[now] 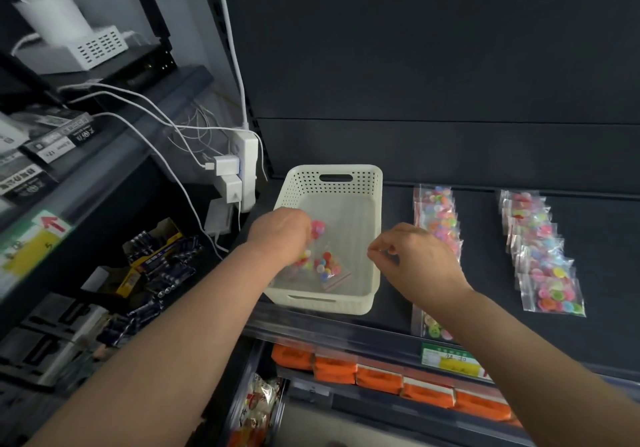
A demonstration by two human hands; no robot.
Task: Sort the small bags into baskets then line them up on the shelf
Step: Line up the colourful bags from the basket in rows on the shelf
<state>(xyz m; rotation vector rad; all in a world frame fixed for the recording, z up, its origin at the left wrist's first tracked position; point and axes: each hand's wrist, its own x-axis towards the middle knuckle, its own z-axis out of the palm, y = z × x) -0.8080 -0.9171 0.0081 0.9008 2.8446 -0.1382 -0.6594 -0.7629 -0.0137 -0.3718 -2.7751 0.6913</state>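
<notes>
A cream perforated basket (375, 204) stands on the dark shelf (485, 256). My left hand (280, 235) reaches into it from the left and grips small clear bags of coloured buttons (317, 230). Another bag (327, 266) lies on the basket floor just below that hand. My right hand (415, 256) hovers over the basket's right rim, fingers curled with fingertips pinched together; I see nothing between them. Two rows of button bags lie on the shelf to the right, the nearer row (438, 218) partly behind my right hand, the farther row (540, 252) beyond.
A white power strip with chargers and cables (242, 169) hangs left of the basket. Boxes of batteries (162, 256) fill the lower left shelf. Orange packs (381, 377) line the shelf below. A green and yellow price tag (450, 356) sits on the shelf edge.
</notes>
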